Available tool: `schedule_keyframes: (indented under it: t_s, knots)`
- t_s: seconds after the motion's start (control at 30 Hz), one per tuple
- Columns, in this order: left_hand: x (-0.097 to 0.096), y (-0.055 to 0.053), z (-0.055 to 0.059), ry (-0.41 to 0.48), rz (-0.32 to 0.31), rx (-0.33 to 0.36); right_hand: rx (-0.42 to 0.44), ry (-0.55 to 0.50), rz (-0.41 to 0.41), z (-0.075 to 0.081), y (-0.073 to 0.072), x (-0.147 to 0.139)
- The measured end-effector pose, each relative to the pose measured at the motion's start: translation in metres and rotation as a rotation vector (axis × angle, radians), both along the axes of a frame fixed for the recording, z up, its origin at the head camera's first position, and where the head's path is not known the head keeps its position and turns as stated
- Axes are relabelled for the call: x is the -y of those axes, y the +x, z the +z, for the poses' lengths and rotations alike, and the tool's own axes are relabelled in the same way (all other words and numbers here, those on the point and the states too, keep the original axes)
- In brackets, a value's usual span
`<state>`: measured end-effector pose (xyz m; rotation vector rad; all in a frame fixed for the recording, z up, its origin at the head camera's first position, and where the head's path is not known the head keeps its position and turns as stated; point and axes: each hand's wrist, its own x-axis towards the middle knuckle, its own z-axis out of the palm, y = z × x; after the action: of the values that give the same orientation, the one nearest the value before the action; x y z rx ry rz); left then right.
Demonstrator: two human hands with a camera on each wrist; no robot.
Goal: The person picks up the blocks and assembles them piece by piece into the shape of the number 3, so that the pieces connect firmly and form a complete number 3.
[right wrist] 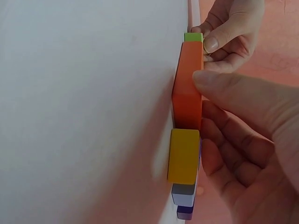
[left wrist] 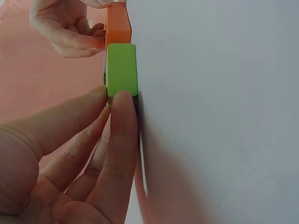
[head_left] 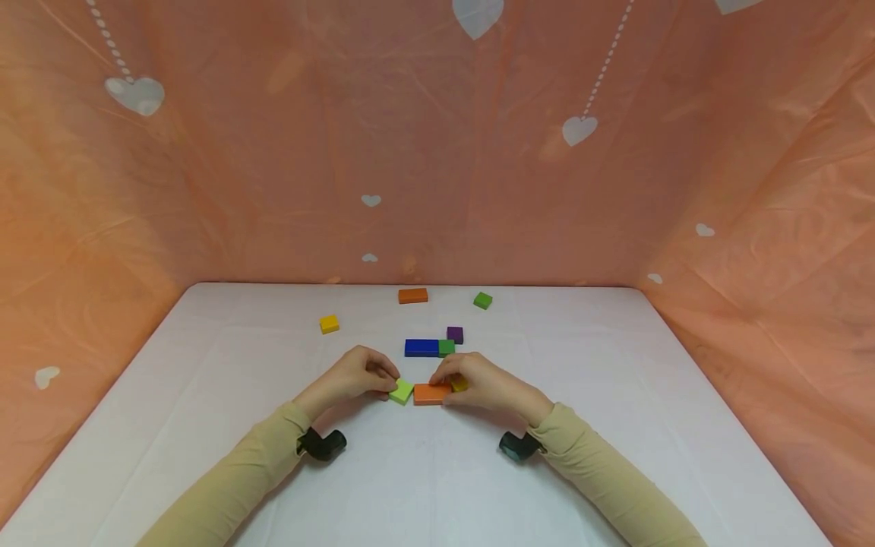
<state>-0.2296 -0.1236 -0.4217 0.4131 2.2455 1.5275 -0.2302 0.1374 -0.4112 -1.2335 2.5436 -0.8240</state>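
My left hand point(head_left: 355, 372) pinches a light green square block point(head_left: 402, 392) between thumb and fingers; in the left wrist view that green block point(left wrist: 122, 67) sits at the fingertips, turned at an angle. Just right of it lies an orange rectangular block point(head_left: 428, 395), close to its corner. The right hand point(head_left: 491, 386) grips this orange block point(right wrist: 188, 84) with the thumb on the near side and fingers behind. At the orange block's right end is a yellow block point(right wrist: 183, 156), partly hidden by the right hand in the head view.
Beyond the hands, a blue rectangular block point(head_left: 421, 348) adjoins a green block point(head_left: 446, 348), with a purple block point(head_left: 455, 334) just behind. Farther back lie a yellow block point(head_left: 330, 324), an orange block point(head_left: 413, 295) and a green block point(head_left: 483, 301). A white cloth covers the table point(head_left: 437, 479).
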Motion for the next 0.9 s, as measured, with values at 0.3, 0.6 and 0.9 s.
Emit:
schedule_keyframes:
  t_s: [0.3, 0.6, 0.9]
  knots:
    - [0.0008, -0.0001, -0.0014, 0.03, -0.025, -0.017, -0.013, -0.004, 0.007, 0.0014, 0.0008, -0.0002]
    - [-0.0001, -0.0004, -0.0024, 0.013, 0.008, -0.009, 0.006, -0.011, 0.003, 0.0009, 0.0004, -0.0006]
    - [0.0004, -0.0015, -0.0031, 0.009, -0.002, -0.014, -0.004, -0.016, 0.011, -0.0006, -0.0006, -0.0016]
